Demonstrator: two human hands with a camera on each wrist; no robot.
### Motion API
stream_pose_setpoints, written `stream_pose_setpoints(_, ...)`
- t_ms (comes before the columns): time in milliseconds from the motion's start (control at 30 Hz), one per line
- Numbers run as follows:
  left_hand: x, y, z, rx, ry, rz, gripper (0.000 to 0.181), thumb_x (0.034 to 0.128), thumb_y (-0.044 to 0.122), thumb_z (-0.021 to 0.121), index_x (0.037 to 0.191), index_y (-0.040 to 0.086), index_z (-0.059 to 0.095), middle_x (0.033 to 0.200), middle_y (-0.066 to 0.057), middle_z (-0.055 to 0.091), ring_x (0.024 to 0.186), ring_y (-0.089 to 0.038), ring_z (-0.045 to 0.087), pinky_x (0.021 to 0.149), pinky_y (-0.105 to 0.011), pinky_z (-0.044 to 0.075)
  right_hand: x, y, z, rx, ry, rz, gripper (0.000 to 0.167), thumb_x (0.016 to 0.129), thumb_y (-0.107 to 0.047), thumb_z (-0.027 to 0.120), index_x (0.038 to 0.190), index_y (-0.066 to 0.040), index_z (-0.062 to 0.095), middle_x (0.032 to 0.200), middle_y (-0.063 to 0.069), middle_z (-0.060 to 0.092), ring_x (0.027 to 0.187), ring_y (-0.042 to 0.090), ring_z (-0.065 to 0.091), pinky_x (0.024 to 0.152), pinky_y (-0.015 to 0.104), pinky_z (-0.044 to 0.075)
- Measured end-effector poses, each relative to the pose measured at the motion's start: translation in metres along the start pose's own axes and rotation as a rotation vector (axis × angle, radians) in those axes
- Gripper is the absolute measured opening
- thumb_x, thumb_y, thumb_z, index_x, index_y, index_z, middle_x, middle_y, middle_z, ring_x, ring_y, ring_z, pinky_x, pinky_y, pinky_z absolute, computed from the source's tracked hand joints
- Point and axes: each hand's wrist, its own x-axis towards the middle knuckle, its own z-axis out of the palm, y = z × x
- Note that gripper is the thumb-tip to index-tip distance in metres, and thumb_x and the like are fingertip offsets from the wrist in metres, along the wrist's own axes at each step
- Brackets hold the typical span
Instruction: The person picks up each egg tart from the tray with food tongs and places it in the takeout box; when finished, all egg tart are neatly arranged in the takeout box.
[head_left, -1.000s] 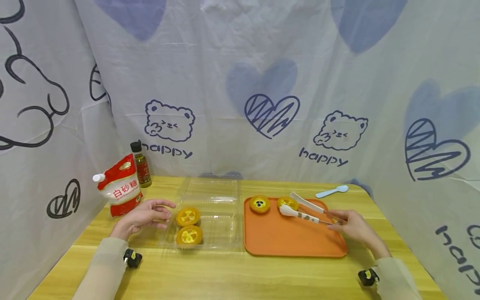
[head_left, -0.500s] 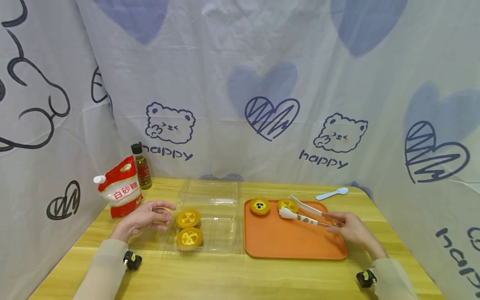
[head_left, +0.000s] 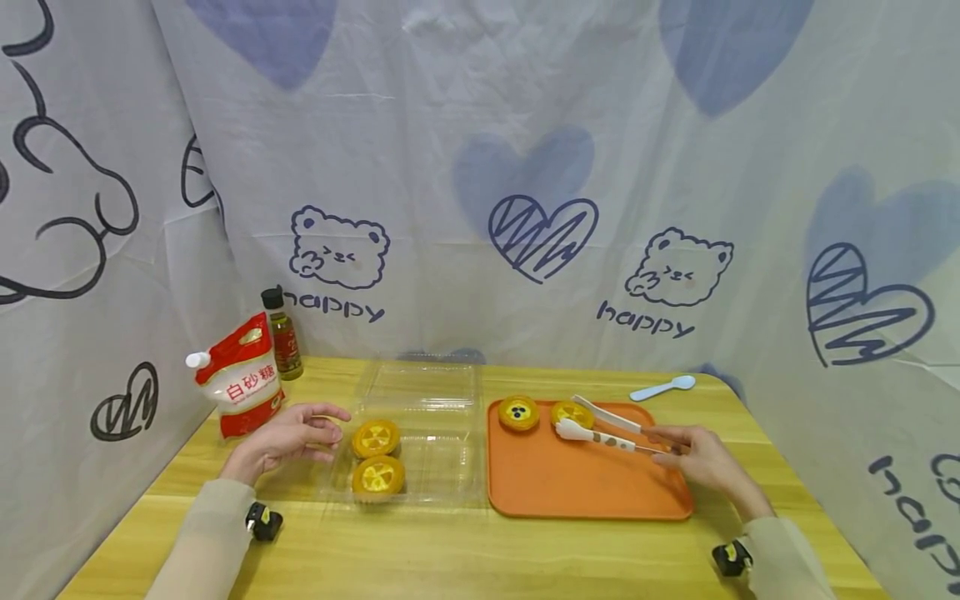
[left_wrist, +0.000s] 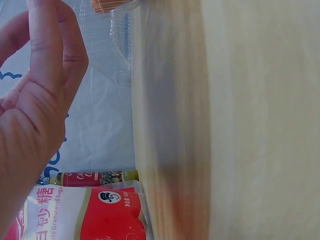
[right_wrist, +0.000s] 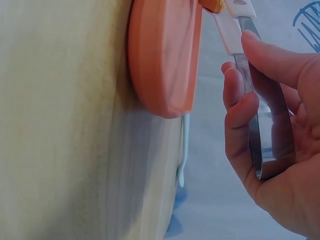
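My right hand [head_left: 701, 454] grips a pair of tongs [head_left: 615, 441] with white tips and a metal handle, its thumb and fingers on the two arms in the right wrist view. The tong tips lie on either side of a fruit-topped egg tart [head_left: 570, 415] on the orange tray [head_left: 585, 492]. Whether they touch it I cannot tell. Another tart with dark berries [head_left: 518, 413] sits to its left. My left hand [head_left: 296, 437], holding nothing, has its fingers loosely bent beside the clear plastic box [head_left: 442, 467]. Inside that box are two fruit-topped tarts [head_left: 378, 477], one behind the other.
A red and white sugar bag [head_left: 243, 383] stands at the left, with a dark-capped bottle [head_left: 283, 337] behind it. The box's clear lid [head_left: 420, 382] is folded back. A light blue spoon [head_left: 663, 388] lies behind the tray. Printed cloth hangs around the table.
The tong tips have shifted slightly left and drawn a little closer around the fruit-topped tart, which sits slightly further left. My left hand stays where it was.
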Motion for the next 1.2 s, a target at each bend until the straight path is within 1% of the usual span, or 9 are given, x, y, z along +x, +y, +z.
stream_pose_setpoints(200, 0.0, 0.0, 0.001, -0.007, -0.003, 0.001, 0.053, 0.0926, 0.006, 0.064, 0.136, -0.011, 0.039, 0.1, -0.011, 0.064, 0.084, -0.018, 0.066, 0.079, -0.036, 0.061, -0.001, -0.005, -0.002, 0.006, 0.023, 0.005, 0.042, 0.089, -0.022, 0.072, 0.129, -0.009, 0.065, 0.123, 0.015, 0.067, 0.082, 0.015, 0.053, 0.065, 0.022, 0.046)
stream_pose_setpoints(367, 0.0, 0.001, 0.001, -0.013, -0.004, 0.001, 0.052, 0.0928, 0.005, 0.064, 0.136, -0.011, 0.039, 0.099, -0.01, 0.064, 0.084, -0.017, 0.066, 0.078, -0.035, 0.061, 0.0, -0.009, -0.002, -0.016, 0.031, 0.008, 0.04, 0.089, -0.021, 0.072, 0.128, -0.013, 0.066, 0.12, 0.013, 0.067, 0.081, 0.015, 0.052, 0.065, 0.022, 0.043)
stream_pose_setpoints(433, 0.0, 0.001, 0.002, -0.013, -0.004, 0.0, 0.052, 0.0928, 0.005, 0.064, 0.136, -0.011, 0.04, 0.099, -0.01, 0.064, 0.083, -0.017, 0.066, 0.078, -0.035, 0.061, 0.0, -0.01, -0.001, -0.022, 0.037, 0.009, 0.04, 0.089, -0.022, 0.072, 0.128, -0.015, 0.066, 0.113, 0.011, 0.068, 0.081, 0.015, 0.051, 0.064, 0.022, 0.041)
stream_pose_setpoints(600, 0.0, 0.001, 0.001, -0.014, -0.004, 0.002, 0.052, 0.0927, 0.005, 0.064, 0.135, -0.011, 0.04, 0.1, -0.011, 0.064, 0.083, -0.017, 0.066, 0.078, -0.035, 0.062, 0.001, -0.018, 0.0, -0.039, 0.065, -0.03, 0.04, 0.089, -0.022, 0.072, 0.128, -0.013, 0.066, 0.1, 0.004, 0.068, 0.08, 0.013, 0.053, 0.064, 0.022, 0.043)
stream_pose_setpoints(700, 0.0, 0.0, 0.001, -0.015, -0.005, 0.006, 0.052, 0.0928, 0.006, 0.064, 0.136, -0.01, 0.04, 0.1, -0.011, 0.064, 0.083, -0.017, 0.066, 0.078, -0.035, 0.062, 0.001, -0.025, 0.0, -0.033, 0.069, -0.047, 0.041, 0.089, -0.02, 0.073, 0.128, -0.012, 0.066, 0.101, 0.005, 0.068, 0.08, 0.014, 0.054, 0.064, 0.022, 0.044)
stream_pose_setpoints(900, 0.001, 0.0, 0.0, -0.023, -0.01, 0.004, 0.047, 0.0935, 0.005, 0.063, 0.134, -0.007, 0.043, 0.1, -0.01, 0.065, 0.084, -0.018, 0.066, 0.077, -0.034, 0.062, 0.002, -0.037, 0.005, -0.01, 0.055, -0.052, 0.041, 0.089, -0.018, 0.072, 0.129, -0.011, 0.065, 0.106, 0.011, 0.068, 0.079, 0.016, 0.053, 0.061, 0.023, 0.044)
stream_pose_setpoints(967, 0.001, 0.0, 0.0, -0.025, -0.011, 0.004, 0.046, 0.0937, 0.005, 0.063, 0.134, -0.006, 0.044, 0.099, -0.009, 0.065, 0.084, -0.018, 0.066, 0.077, -0.034, 0.062, 0.003, -0.04, 0.008, -0.016, 0.056, -0.057, 0.04, 0.089, -0.019, 0.072, 0.128, -0.012, 0.066, 0.105, 0.009, 0.068, 0.079, 0.016, 0.053, 0.062, 0.022, 0.043)
stream_pose_setpoints(1100, 0.001, 0.0, 0.0, -0.02, -0.012, 0.005, 0.047, 0.0939, 0.005, 0.063, 0.134, -0.007, 0.043, 0.099, -0.009, 0.066, 0.084, -0.017, 0.066, 0.076, -0.033, 0.062, 0.004, -0.047, 0.014, -0.021, 0.065, -0.065, 0.04, 0.089, -0.02, 0.072, 0.128, -0.013, 0.066, 0.096, 0.004, 0.067, 0.078, 0.017, 0.053, 0.061, 0.024, 0.042)
stream_pose_setpoints(1200, 0.0, 0.0, 0.001, -0.007, -0.005, 0.003, 0.049, 0.0937, 0.005, 0.063, 0.135, -0.009, 0.042, 0.099, -0.01, 0.066, 0.084, -0.017, 0.066, 0.076, -0.033, 0.061, 0.006, -0.051, 0.02, -0.001, 0.058, -0.075, 0.04, 0.089, -0.02, 0.072, 0.127, -0.013, 0.066, 0.1, 0.006, 0.068, 0.078, 0.019, 0.054, 0.061, 0.024, 0.043)
